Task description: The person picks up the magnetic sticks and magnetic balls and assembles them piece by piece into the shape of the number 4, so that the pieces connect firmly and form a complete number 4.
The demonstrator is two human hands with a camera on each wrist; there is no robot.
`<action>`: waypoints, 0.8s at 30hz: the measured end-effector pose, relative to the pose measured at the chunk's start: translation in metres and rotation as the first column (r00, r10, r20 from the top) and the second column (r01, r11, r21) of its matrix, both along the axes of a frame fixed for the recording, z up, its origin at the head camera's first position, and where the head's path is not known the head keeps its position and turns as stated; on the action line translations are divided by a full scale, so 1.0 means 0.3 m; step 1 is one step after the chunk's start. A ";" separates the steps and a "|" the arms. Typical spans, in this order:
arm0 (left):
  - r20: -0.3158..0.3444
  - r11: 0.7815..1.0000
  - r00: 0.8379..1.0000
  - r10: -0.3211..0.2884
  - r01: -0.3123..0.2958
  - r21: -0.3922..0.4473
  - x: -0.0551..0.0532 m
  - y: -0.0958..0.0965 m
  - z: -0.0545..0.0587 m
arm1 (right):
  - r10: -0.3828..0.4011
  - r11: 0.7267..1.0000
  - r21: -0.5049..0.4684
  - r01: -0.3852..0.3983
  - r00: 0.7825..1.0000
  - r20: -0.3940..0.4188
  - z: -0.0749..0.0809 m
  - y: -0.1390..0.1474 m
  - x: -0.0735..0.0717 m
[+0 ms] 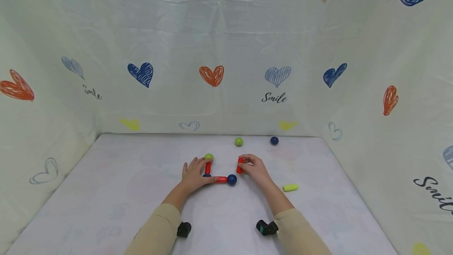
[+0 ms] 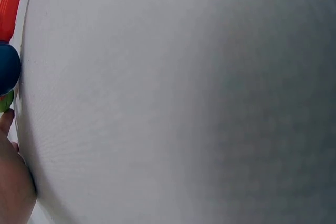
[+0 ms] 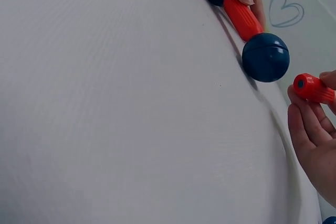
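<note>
In the head view, two red magnetic rods are joined in an L by a blue corner ball (image 1: 207, 175), partly covered by fingers. One rod (image 1: 208, 168) runs back to a green ball (image 1: 209, 156); the other rod (image 1: 221, 179) runs right to a larger-looking blue ball (image 1: 232, 180). My left hand (image 1: 192, 176) holds this L, thumb along the right-running rod and a finger at the green ball. To its right, my right hand (image 1: 255, 168) pinches a separate red magnetic rod (image 1: 240, 165). In the right wrist view that rod (image 3: 314, 88) is apart from the blue ball (image 3: 266, 57).
Toward the back of the white table (image 1: 106, 176) lie a loose green ball (image 1: 238, 141) and a loose blue ball (image 1: 274, 140). A yellow-green rod (image 1: 290, 187) rests right of my right forearm. A heart-printed curtain (image 1: 240, 42) rises behind the table.
</note>
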State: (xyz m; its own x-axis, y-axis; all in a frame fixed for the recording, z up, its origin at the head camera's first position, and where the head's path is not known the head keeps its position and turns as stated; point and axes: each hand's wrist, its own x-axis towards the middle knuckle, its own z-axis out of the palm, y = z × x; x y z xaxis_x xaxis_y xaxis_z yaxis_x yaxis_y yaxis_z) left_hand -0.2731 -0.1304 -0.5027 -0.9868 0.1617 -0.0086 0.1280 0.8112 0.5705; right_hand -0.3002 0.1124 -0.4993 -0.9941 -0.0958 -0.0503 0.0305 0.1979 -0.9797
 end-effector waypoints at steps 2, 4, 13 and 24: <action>0.001 1.000 1.000 0.001 -0.001 -0.003 0.000 0.000 0.001 | -0.006 1.000 -0.006 0.006 1.000 0.000 0.002 -0.010 -0.002; 0.004 1.000 1.000 0.000 0.000 -0.004 0.000 0.002 0.003 | -0.013 1.000 -0.008 0.013 1.000 0.003 0.004 -0.018 -0.003; 0.002 1.000 1.000 -0.005 0.005 -0.002 0.002 0.000 0.006 | -0.015 1.000 0.001 0.015 1.000 -0.014 0.001 -0.043 -0.019; 0.000 1.000 1.000 0.000 0.000 -0.001 -0.001 0.000 0.003 | -0.046 0.998 0.035 0.046 0.999 0.012 0.009 -0.067 -0.032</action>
